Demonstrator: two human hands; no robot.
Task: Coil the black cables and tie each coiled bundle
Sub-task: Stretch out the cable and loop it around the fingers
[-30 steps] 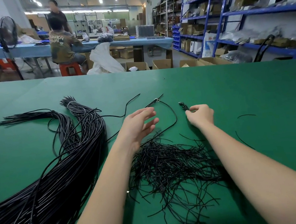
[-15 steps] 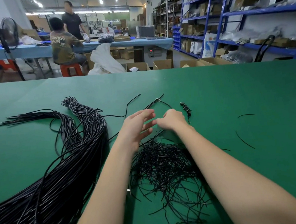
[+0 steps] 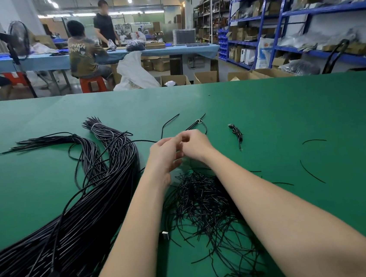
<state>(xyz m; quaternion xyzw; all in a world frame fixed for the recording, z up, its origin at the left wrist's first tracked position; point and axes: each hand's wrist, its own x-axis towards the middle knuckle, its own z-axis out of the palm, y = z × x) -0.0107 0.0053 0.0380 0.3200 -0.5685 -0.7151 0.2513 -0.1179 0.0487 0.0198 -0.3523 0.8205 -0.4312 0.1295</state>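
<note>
Blue shelving (image 3: 313, 12), red stool (image 3: 92, 84), fan (image 3: 19, 39)

My left hand (image 3: 164, 157) and right hand (image 3: 195, 145) meet above the green tabletop (image 3: 265, 118), fingers curled toward each other; whether the grip holds anything cannot be determined. A heap of short black ties (image 3: 203, 201) lies beneath my forearms. A large bundle of black cables (image 3: 77, 217) lies to the left. A small coiled cable (image 3: 237, 133) lies to the right, apart from my hands.
</note>
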